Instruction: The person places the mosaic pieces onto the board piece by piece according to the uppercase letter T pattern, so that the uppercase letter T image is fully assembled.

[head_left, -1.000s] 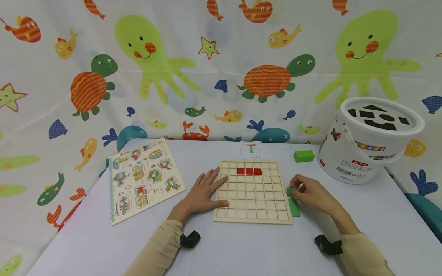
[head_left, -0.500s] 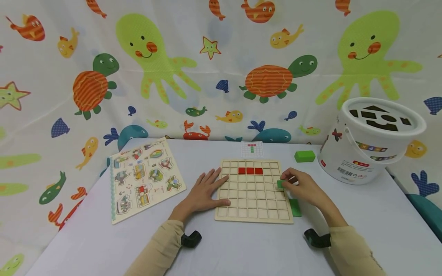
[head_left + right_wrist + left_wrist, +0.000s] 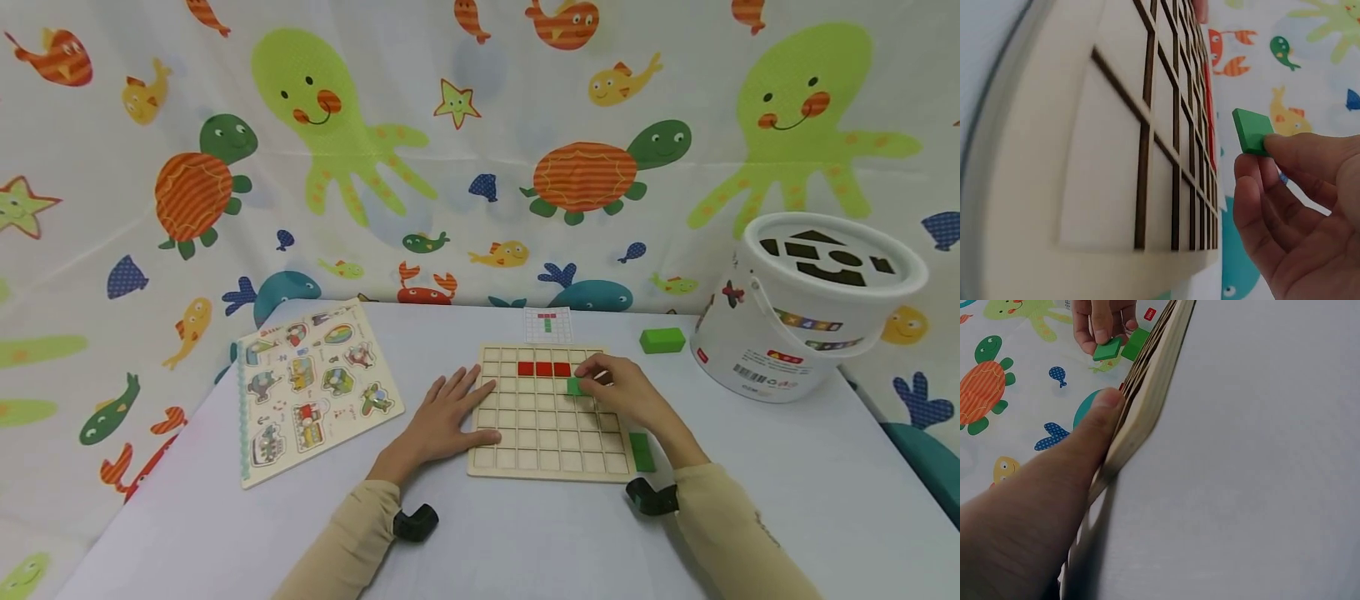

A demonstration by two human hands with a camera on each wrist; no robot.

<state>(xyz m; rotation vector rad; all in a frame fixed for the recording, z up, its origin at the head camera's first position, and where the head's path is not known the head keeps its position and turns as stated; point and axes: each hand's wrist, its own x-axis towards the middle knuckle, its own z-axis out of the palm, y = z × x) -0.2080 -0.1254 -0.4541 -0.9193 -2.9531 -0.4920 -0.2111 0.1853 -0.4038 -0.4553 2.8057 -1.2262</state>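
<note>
Got green tile [image 3: 573,387] pinched in R hand [image 3: 624,388], squarish so no real long axis, held just off grid board [image 3: 527,439] nr R end of red tiles [image 3: 544,369], w/ L hand [image 3: 442,421] well apart, spread on board's L edge.

Surface: plain white table [image 3: 525,542]
Back left corner: pale wooden picture-puzzle board [image 3: 322,396], askew, one corner reaching the left edge
Back edge, middle: small white rectangular card [image 3: 558,331] marked with red and green squares
Back edge, towards right: bright green rectangular block [image 3: 662,340]
Back right corner: round white bucket [image 3: 750,333], upright, its lid cut with shaped holes
Middle: pale wooden square grid board [image 3: 537,437], flat; flat green material [image 3: 642,452] lies along its right side
</note>
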